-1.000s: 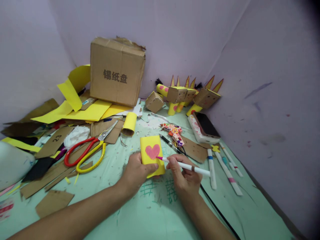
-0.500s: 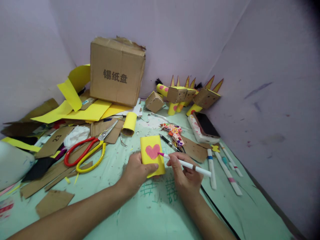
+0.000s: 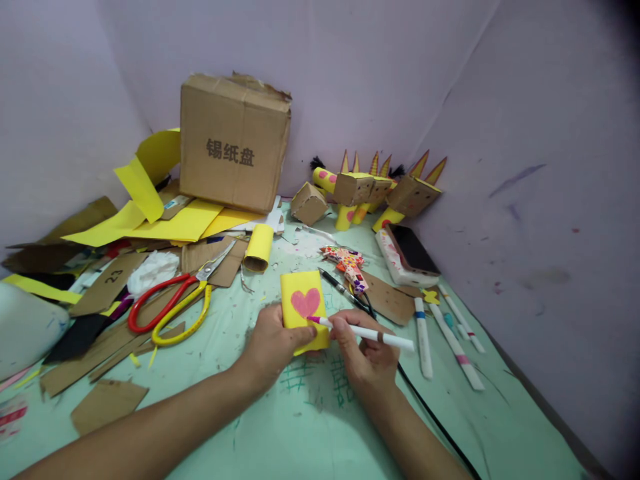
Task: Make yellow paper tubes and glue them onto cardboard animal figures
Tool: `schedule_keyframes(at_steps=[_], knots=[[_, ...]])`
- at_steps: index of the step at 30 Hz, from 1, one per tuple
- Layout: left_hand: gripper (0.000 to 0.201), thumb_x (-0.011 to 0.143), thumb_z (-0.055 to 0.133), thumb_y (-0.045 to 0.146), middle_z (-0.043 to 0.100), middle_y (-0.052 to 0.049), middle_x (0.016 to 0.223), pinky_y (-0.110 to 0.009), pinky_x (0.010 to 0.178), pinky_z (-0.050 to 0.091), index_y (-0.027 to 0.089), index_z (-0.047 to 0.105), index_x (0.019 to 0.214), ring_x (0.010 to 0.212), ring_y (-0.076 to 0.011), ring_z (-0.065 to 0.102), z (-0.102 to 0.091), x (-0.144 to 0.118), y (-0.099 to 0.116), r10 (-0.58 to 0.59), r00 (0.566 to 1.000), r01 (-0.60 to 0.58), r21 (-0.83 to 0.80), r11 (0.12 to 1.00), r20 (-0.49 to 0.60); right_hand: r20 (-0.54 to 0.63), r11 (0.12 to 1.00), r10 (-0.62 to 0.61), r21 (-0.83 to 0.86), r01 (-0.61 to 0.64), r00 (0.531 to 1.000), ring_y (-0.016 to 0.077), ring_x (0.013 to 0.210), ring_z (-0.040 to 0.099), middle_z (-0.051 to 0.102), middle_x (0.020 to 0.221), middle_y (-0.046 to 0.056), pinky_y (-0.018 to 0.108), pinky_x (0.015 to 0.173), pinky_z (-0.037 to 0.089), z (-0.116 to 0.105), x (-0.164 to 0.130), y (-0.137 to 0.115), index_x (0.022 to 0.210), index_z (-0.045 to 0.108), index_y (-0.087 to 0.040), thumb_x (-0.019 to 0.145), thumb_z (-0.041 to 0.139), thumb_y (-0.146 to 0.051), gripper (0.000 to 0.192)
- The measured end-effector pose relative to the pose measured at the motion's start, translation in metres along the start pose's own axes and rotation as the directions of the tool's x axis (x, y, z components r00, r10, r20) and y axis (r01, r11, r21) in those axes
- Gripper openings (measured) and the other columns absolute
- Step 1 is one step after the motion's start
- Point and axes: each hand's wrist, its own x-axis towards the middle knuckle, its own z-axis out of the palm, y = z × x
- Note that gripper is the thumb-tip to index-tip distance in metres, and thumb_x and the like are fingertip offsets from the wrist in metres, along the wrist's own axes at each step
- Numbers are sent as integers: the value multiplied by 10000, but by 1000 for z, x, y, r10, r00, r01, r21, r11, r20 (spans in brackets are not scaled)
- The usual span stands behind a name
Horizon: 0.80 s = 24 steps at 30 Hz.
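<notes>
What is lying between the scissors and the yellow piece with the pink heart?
Nothing big: in the head view, only bare green table with tiny scraps lies between the scissors and the yellow piece.

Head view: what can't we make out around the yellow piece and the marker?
- Yellow piece: lower left part hidden under the left hand.
- Marker: mid barrel covered by the right hand fingers.
- Green writing on the table: partly hidden by both hands, unreadable.
- Black cable: runs off the bottom edge.

1 head-worn view – looks forward and down, close over the table (image 3: 280,427) corner
</notes>
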Motion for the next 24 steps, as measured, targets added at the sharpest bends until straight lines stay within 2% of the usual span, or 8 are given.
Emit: schedule_keyframes(at_steps=[6,9,13,19,24], knots=[[202,572,682,107,675,-28,652,-288,501,536,110,630,767,572,-183,628,0,-1,1,-17,1000,18,-11,1000,24,-14,1000,17,13,-17,1000,137,582,576,624,632,7,251,548,446,-2,2,1,751,642,-183,811,560,-209,105],[204,570,680,102,685,-42,683,-306,510,546,110,630,767,603,-201,641,1,-2,3,-32,999,32,-6,999,8,-20,999,44,28,-44,999,136,565,569,613,616,4,255,542,436,-1,0,1,723,631,-184,815,552,-225,129],[178,570,676,100,675,-31,658,-286,513,542,106,628,741,576,-173,622,1,-2,3,-14,1000,14,4,1000,18,-34,995,77,58,-75,996,132,532,558,591,580,-3,252,515,417,0,-2,1,688,618,-181,816,543,-244,161],[194,569,681,111,673,-21,651,-290,505,542,106,639,758,586,-181,631,-1,-1,1,-26,999,26,-7,1000,32,3,999,30,27,-30,1000,142,575,577,628,627,10,255,537,438,-1,2,0,737,644,-180,805,556,-228,121],[185,555,695,121,667,-15,623,-288,508,536,109,631,728,549,-169,617,0,-2,3,-35,998,36,-14,999,52,-7,995,80,63,-80,997,135,533,554,597,585,6,254,508,426,-1,0,-3,685,623,-175,807,545,-264,170]])
